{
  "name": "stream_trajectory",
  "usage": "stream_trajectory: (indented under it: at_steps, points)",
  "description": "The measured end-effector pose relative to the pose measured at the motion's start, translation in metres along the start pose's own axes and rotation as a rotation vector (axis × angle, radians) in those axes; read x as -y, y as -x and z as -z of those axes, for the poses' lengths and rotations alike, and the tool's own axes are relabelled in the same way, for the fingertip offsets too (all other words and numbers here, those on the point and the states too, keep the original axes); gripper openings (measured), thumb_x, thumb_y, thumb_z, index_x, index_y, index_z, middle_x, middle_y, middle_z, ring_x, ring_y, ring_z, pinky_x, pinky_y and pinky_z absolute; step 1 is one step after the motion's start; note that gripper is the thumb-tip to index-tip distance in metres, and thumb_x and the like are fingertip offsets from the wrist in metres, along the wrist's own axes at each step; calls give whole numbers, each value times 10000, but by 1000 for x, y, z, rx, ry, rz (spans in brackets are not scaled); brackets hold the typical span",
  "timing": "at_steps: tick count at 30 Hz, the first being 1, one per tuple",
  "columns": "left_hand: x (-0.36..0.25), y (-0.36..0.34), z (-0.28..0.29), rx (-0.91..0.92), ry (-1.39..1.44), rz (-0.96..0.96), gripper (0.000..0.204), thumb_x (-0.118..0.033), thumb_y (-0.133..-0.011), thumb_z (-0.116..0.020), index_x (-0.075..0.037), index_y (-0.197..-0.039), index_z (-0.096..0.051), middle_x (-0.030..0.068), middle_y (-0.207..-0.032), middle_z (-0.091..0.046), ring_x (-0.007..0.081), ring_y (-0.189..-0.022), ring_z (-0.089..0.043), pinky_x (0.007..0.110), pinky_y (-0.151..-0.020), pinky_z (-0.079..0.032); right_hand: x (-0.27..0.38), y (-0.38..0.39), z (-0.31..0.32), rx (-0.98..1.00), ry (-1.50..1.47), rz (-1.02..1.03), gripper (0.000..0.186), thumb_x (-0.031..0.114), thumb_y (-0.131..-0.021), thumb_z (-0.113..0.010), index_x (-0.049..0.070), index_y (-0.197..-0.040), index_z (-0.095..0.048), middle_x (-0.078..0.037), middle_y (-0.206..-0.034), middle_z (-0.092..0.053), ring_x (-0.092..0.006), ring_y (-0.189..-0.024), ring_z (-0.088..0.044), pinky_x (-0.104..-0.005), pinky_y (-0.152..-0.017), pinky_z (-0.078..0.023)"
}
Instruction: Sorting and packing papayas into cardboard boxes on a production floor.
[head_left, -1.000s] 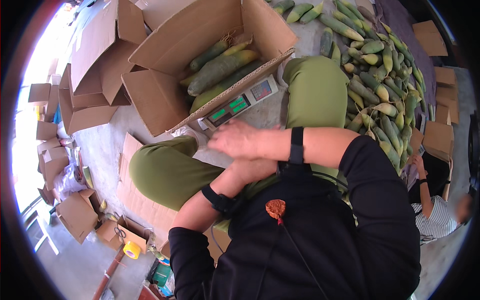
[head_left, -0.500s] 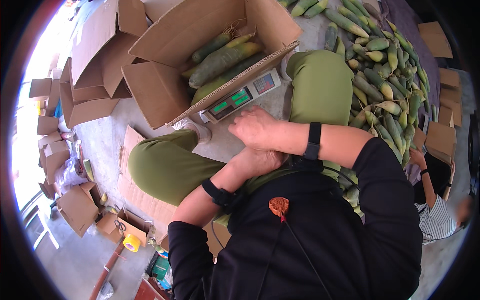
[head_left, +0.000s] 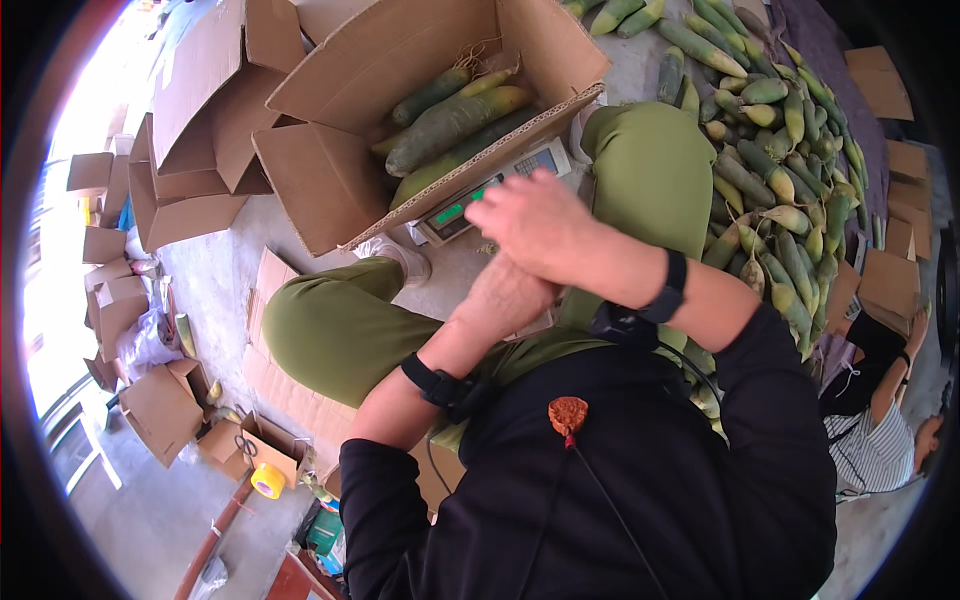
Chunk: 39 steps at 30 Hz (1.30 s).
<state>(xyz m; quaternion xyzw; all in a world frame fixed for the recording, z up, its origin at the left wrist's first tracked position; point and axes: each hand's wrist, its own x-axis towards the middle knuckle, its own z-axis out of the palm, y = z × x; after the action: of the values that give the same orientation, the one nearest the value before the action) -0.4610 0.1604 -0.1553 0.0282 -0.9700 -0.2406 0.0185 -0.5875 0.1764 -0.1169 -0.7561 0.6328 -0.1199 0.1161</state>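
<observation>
My right hand [head_left: 535, 225] crosses above my left hand [head_left: 508, 295], close against it. Motion smears the right fingers, which look bent; the left fingers are hidden beneath. Just beyond them stands a digital scale [head_left: 435, 235] with a green display, partly covered by my right hand. An open cardboard box [head_left: 325, 185] rests over the scale, its flaps spread. Inside lie several long green radishes [head_left: 455, 128]. I cannot make out anything held in either hand.
A big heap of green radishes [head_left: 785, 185] spreads at the right. Empty-looking cartons [head_left: 200, 100] stand at the left. Yellow tape [head_left: 268, 481] and scissors [head_left: 245, 446] are by a small box at lower left. Another person [head_left: 880, 430] is at the far right.
My right hand has risen and moved right, over the scale's front. My left hand has shifted slightly forward. The other person's arm at the right has moved away from the heap.
</observation>
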Motion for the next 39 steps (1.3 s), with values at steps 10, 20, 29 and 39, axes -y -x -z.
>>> stream_trajectory:
  at_steps: [10,20,29,39]
  points:
    - [-1,-9,11,-52,-498,158,243,-163,-787,-562,-73,-1004,-620,85,-956,-574,247,-1057,-536,482,-981,-378,-91,81,107,-838,-545,-507,139,26,-879,-596,12,-1007,-648,-42,-843,-666,-74,-777,-605,-228,-700,-482]
    - [8,-2,2,-22,-92,372,117,-111,-804,-551,-85,-908,-599,94,-762,-619,304,-671,-638,397,-560,-522,-200,231,-22,-488,-166,-1093,134,185,-831,-618,91,-913,-666,-173,-853,-664,-341,-780,-642,-398,-690,-509]
    - [20,-2,-2,77,73,502,288,-139,-795,-643,-84,-1077,-625,139,-937,-615,333,-877,-607,419,-757,-497,-131,280,-105,482,126,-1126,258,204,-795,-617,185,-1053,-613,-54,-1105,-556,-251,-1106,-510,-450,-819,-471]
    - [18,-11,6,10,163,370,266,-112,-782,-651,-57,-1042,-637,142,-870,-608,337,-841,-603,418,-737,-498,-131,334,-114,461,227,-1205,290,80,-773,-624,131,-1048,-546,-84,-1076,-514,-289,-1053,-522,-439,-791,-494]
